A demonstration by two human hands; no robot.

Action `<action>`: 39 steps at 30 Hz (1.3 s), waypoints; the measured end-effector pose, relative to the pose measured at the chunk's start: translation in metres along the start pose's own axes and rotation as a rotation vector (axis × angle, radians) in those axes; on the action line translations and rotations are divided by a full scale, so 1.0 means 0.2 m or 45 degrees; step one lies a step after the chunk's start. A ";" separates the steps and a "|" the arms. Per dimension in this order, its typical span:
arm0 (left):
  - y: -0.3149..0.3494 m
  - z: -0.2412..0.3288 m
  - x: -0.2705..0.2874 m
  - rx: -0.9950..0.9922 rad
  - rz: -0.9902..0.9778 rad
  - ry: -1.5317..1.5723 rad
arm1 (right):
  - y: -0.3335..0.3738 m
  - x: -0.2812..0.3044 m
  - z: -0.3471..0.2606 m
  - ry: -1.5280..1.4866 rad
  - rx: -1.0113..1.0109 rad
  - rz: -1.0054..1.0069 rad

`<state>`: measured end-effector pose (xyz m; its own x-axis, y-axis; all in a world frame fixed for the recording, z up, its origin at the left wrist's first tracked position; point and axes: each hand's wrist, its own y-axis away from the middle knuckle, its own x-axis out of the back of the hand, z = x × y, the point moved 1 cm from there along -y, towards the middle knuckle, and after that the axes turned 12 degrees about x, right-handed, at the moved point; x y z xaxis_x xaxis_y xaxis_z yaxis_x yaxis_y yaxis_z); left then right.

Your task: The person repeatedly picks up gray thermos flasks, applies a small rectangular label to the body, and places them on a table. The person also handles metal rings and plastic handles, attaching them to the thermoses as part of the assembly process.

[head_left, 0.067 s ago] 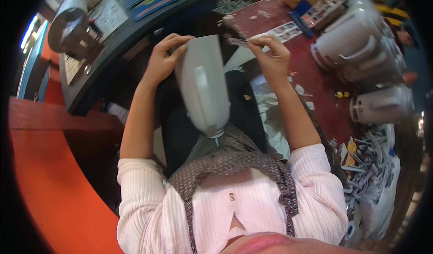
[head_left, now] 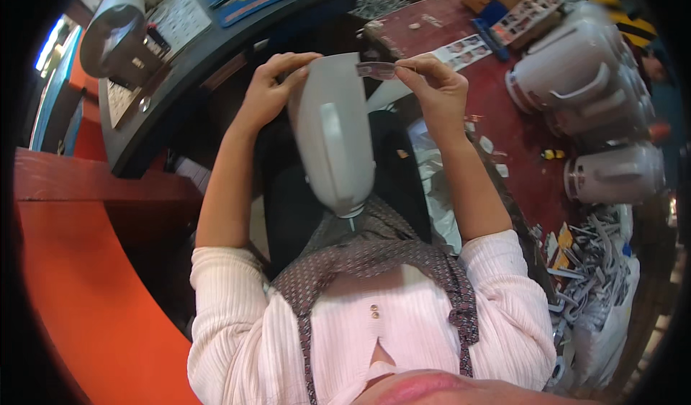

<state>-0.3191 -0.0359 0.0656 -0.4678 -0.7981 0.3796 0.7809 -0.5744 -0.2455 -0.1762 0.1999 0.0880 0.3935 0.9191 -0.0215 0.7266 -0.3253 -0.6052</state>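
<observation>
A pale grey plastic jug body [head_left: 332, 128] with a moulded handle lies tilted across my lap, its narrow end toward me. My left hand [head_left: 270, 88] grips its wide far end from the left side, fingers curled over the rim. In a pinch between thumb and forefinger, my right hand [head_left: 437, 92] holds a small see-through strip [head_left: 378, 71], which looks like a clear sticker. The strip's free end reaches the jug's far right edge; whether it touches I cannot tell. The jug hides part of my left fingers.
Several similar grey jugs [head_left: 612, 171] stand at the right on a red tabletop [head_left: 515, 146], beside a sheet of small printed pictures [head_left: 464, 51]. A bag of grey plastic scraps [head_left: 597, 275] lies lower right. At the left, a dark curved bench [head_left: 237, 27] bears a metal cylinder [head_left: 111, 38].
The strip in my right hand has turned and shows its flat side more. The whole view has shifted slightly. My left hand keeps its hold on the jug body.
</observation>
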 end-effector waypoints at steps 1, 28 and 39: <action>0.00 0.00 0.00 0.004 -0.020 0.029 | -0.01 -0.10 -0.02 -0.281 -0.144 0.039; -0.02 -0.03 -0.05 0.172 -0.032 0.274 | 0.02 -0.36 0.23 0.318 0.174 0.023; 0.16 0.28 -0.06 -0.140 -0.172 0.043 | -0.03 -0.09 0.03 0.622 0.813 -0.174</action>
<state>-0.2657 -0.0338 0.1021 -0.5807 -0.7168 0.3860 0.6608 -0.6919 -0.2909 -0.1908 0.1859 0.0875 0.6329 0.6929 0.3455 0.3831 0.1076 -0.9174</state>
